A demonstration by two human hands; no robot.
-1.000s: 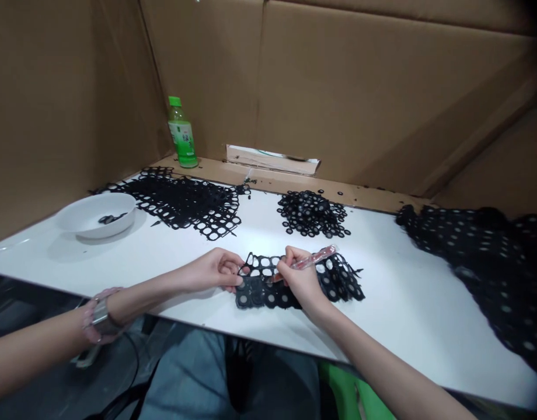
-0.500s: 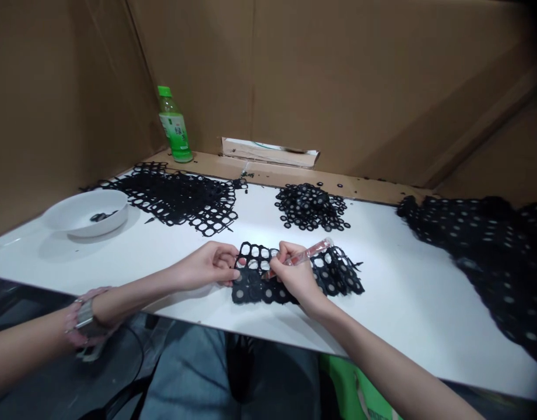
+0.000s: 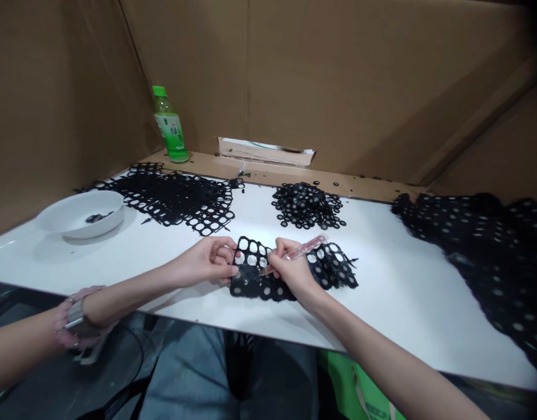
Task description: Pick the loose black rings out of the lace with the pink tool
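A black perforated sheet (image 3: 246, 287) lies on the white table near its front edge. Its upper rows show large open holes, while the lower part holds black rings with small centres. My left hand (image 3: 220, 259) pinches the sheet's left edge between thumb and fingers. My right hand (image 3: 292, 265) is closed round a clear, reddish pen-like tool (image 3: 307, 247), its tip down on the sheet just right of my left thumb. Part of the sheet is hidden behind my right hand.
Behind the sheet sit a heap of loose black rings (image 3: 310, 204) and a pile of black lattice scraps (image 3: 172, 195). A white bowl (image 3: 53, 216) with dark bits stands left, a green bottle (image 3: 171, 134) at the back. More black sheets (image 3: 487, 256) lie right. Cardboard walls (image 3: 330, 76) surround the table (image 3: 395, 309).
The whole view has shifted slightly. Both hands keep their hold, and the tool's tip stays on nearly the same part of the sheet.
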